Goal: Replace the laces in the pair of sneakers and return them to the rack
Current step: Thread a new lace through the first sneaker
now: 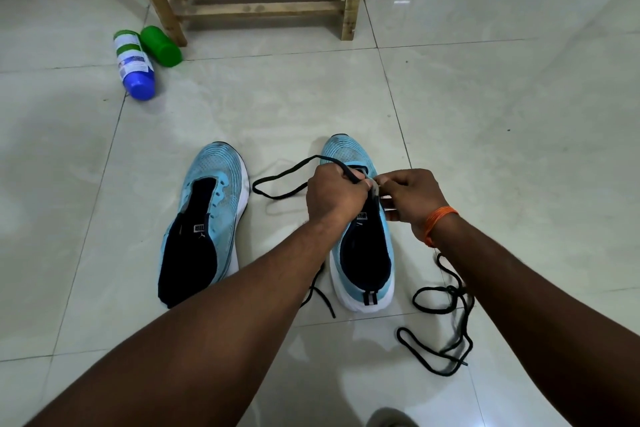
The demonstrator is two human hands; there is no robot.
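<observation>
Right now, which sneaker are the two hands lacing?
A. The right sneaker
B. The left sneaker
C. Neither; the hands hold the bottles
A: the left hand and the right hand both hold the lace over the right sneaker, while the left sneaker lies untouched with no lace in it.

Blue sneakers (207, 204), seemingly unlaced; black laces (454, 292)

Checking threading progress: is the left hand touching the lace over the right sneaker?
Touching. The head view shows the left hand curled round the lace above the right sneaker.
</observation>
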